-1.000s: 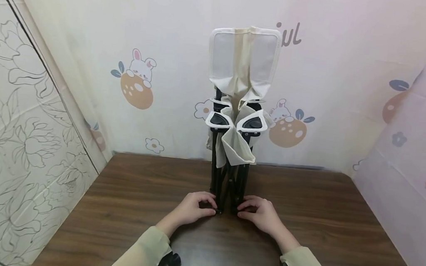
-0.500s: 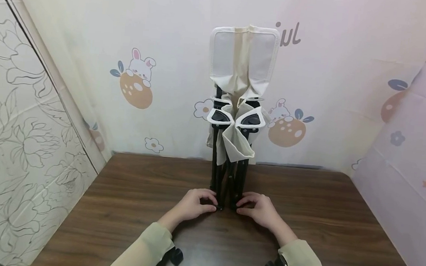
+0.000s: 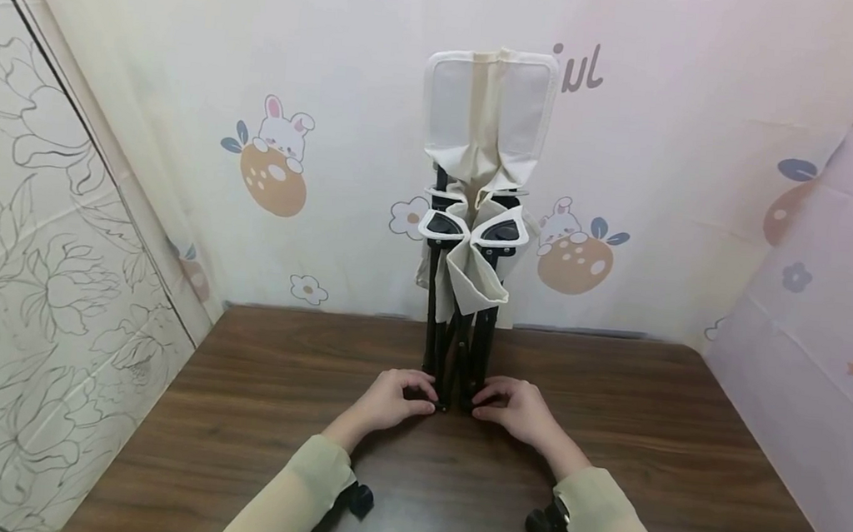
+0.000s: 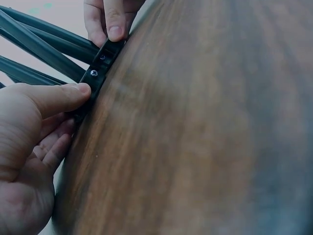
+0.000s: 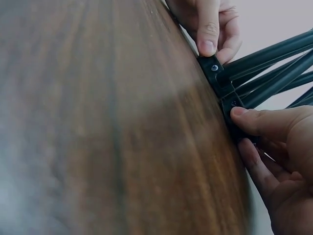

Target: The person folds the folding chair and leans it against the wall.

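A folded camp chair stands upright on the wooden table, with cream fabric bunched at the top and black tube legs below. White-rimmed corner pockets show halfway up. My left hand pinches the black plastic foot at its left side, thumb on the near face and fingers behind. On the other side my right hand grips the matching foot the same way. Close up in the left wrist view, the black feet sit at the table surface, side by side with a screw visible. Both thumbs press on them in the right wrist view.
The brown wood-grain table ends at a back edge close behind the chair. A pale curtain with rabbit and fruit prints hangs behind it. A flower-outlined panel stands along the left. Black wrist cameras protrude below both sleeves.
Both hands and the folded camp chair have slid slightly away from the person, toward the table's back edge. The hands keep the same hold on the feet.
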The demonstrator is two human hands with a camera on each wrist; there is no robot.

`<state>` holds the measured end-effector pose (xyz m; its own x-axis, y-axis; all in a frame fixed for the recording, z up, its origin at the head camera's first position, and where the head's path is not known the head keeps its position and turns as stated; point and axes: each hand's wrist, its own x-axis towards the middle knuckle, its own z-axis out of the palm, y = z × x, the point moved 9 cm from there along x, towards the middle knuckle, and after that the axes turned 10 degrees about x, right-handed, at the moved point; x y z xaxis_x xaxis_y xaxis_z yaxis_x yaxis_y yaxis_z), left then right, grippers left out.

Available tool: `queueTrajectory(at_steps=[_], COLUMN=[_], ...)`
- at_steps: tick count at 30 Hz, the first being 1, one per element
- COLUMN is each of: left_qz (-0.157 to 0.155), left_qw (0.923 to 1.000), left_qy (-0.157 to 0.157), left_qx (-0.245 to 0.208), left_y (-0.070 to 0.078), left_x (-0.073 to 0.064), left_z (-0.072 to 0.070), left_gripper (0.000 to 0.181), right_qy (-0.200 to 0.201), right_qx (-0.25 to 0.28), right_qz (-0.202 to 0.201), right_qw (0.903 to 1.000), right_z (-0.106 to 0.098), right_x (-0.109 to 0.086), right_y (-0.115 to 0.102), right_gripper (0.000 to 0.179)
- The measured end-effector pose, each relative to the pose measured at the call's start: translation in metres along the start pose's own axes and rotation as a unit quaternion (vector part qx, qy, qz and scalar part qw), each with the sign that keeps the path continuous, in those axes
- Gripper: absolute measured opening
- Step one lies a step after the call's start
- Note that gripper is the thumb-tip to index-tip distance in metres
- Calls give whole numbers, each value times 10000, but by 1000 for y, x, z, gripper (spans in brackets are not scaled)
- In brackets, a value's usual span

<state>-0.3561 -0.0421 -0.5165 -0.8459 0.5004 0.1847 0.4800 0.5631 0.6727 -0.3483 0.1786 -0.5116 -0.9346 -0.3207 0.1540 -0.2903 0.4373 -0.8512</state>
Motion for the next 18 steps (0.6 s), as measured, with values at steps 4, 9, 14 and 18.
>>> queueTrajectory(at_steps=[4, 9, 14, 18], left_qz=[-28, -106, -136, -101], left_qw=[10000, 9999, 9998, 9999], left_qy=[-2, -60, -96, -116], left_qx=[-44, -81, -81, -65], left_y=[-3, -5, -8, -10], left_x=[3, 5, 8, 11], left_z=[0, 0, 0, -2], left_gripper=[5, 6, 6, 6], right_qy=[1, -12, -47, -71], right_qx=[-16, -72, -131, -135], right_qz=[14, 40, 54, 50], right_qw=[10000, 10000, 9999, 9999], right_z=[-1, -3, -4, -4], right_x=[2, 5, 9, 13], right_y=[1, 2, 4, 4], right_gripper=[10, 10, 9, 9])
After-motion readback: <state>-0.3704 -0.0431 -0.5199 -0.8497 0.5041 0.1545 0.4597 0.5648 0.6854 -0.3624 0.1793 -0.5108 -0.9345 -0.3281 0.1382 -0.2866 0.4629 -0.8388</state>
